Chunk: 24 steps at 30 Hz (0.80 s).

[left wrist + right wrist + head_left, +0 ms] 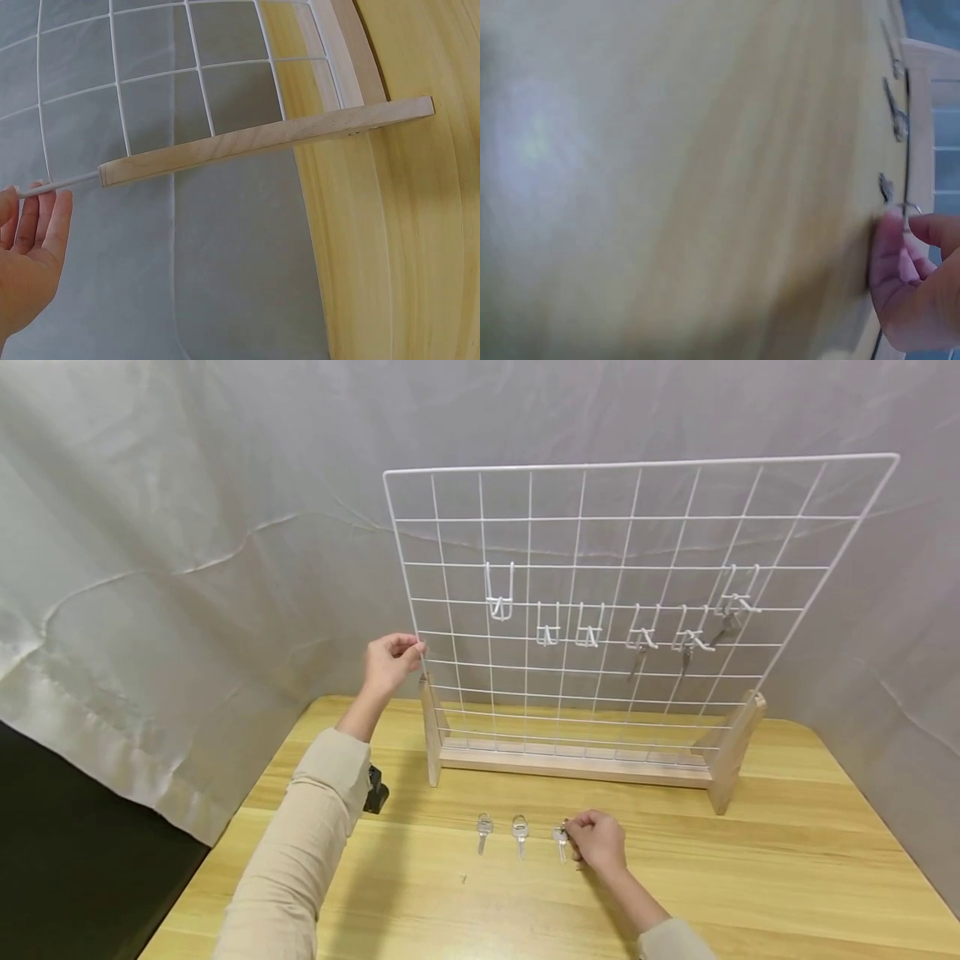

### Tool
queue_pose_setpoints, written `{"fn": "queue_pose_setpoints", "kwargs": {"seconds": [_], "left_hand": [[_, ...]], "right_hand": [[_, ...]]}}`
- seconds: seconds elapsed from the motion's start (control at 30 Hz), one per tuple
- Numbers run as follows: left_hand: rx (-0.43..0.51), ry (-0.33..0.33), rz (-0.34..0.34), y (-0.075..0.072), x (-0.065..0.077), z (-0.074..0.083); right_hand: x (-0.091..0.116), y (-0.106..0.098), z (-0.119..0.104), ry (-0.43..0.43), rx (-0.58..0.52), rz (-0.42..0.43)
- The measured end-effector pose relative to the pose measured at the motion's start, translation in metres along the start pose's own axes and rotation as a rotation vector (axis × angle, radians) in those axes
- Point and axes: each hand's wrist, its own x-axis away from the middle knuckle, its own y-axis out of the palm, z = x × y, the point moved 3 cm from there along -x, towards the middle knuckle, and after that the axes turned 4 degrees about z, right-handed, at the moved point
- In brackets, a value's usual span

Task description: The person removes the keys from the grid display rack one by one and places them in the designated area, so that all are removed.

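Note:
My left hand (390,662) pinches the left edge wire of an upright white wire grid (585,517); in the left wrist view its thumb and fingertips (64,201) meet on that wire, just beyond the wooden side foot (262,139). At the table's middle, my right hand (600,842) pinches the ring of a key (561,837), whose blade points towards me. Left of it lie two more ringed keys, a middle key (521,837) and a left key (484,832). The right wrist view shows the fingers at the key ring (913,208).
White hooks hang on the grid, among them an upper left hook (499,603). Keys hang from the right-hand hooks, one a dark key (726,628). A black object (376,791) sits beside the left forearm. Grey curtain (225,460) surrounds the wooden table (810,860).

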Motion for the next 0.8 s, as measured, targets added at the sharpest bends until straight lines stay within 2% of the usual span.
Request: {"fn": "queue_pose_setpoints", "kwargs": {"seconds": [0.2, 0.37, 0.53, 0.8], "left_hand": [[-0.008, 0.007, -0.001, 0.000, 0.000, -0.001], [-0.014, 0.013, 0.001, -0.001, 0.000, 0.000], [-0.020, 0.014, 0.002, -0.002, -0.001, 0.000], [-0.010, 0.006, -0.007, 0.000, -0.003, -0.001]], "right_hand": [[-0.008, -0.024, -0.009, 0.058, -0.055, -0.051], [-0.020, -0.053, -0.035, -0.003, -0.081, -0.057], [-0.031, -0.083, -0.069, -0.114, -0.134, 0.018], [-0.045, -0.114, -0.114, -0.274, -0.307, 0.227]]}}
